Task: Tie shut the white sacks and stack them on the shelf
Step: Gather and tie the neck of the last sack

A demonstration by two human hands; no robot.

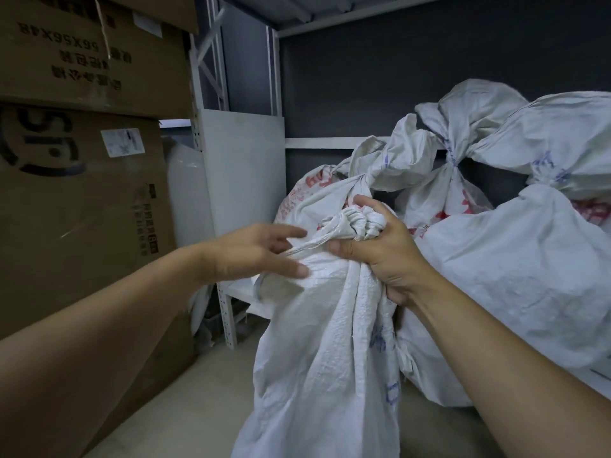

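Head | right hand (377,256) grips sack (330,342) neck | left hand (254,252) spread | tied sacks (529,276) on shelf (317,142) | boxes (82,209) beside

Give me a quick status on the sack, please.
Right hand grips bunched neck of front sack. Left hand open beside it. Tied sacks piled on shelf behind.

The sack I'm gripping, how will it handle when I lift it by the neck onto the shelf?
Probably floppy: the sack hangs in deep folds below the right hand gripping its bunched neck. Its woven cloth looks rough, so likely not slippery. The slack body suggests it will slump rather than stand on the shelf.
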